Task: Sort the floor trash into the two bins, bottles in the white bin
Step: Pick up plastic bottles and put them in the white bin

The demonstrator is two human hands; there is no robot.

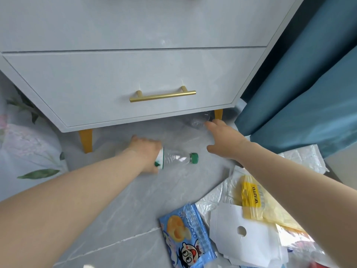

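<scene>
My left hand [145, 151] grips the base end of a clear plastic bottle [176, 158] with a green cap, lying on its side on the grey floor. My right hand [224, 141] stretches forward with straight fingers, its fingertips touching a second clear bottle [199, 120] that lies half under the white drawer cabinet. A blue snack wrapper [188, 235], a white card piece with a hole [237, 231], a yellow zip bag [257, 200] and crumpled white plastic [303, 157] lie on the floor at the lower right. No bin is in view.
A white drawer cabinet [135, 74] with a gold handle and gold legs stands straight ahead. A blue curtain [309, 84] hangs at the right. Floral fabric [25, 142] lies at the left.
</scene>
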